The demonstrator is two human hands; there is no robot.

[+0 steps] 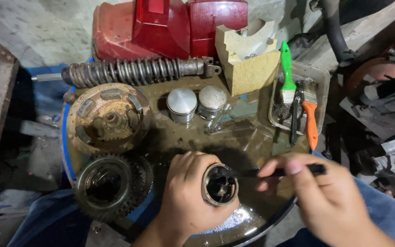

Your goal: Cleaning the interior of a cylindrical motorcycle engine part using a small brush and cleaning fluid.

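- Left hand (pixel 186 194): grip wrapped around a short metal cylinder (pixel 219 185), open end up, held just above the near edge of the oily counter (pixel 248 137).
- Cylinder probably solid and fairly heavy for its size, stiff, slick with dark oil; best held around the outer wall with the whole palm, as now, not by the thin rim.
- Right hand (pixel 318 192): grip pinched on the dark handle of a thin brush (pixel 270 172), tip reaching into the cylinder's bore. Light, slim tool; fingertip hold near the middle looks enough.
- Left, beside the hand: toothed gear (pixel 108 186), greasy, likely heavy.
- Beyond: rusty clutch plate (pixel 108 120), two shiny pistons (pixel 196 104) upright, side by side.
- Right: shallow tray (pixel 322 75) with a green-handled brush (pixel 287 68) and an orange-handled brush (pixel 310 121).
- Farthest: coil shock absorber (pixel 129 72) lying crosswise, yellowish block (pixel 250 61), red body panels (pixel 170 25).
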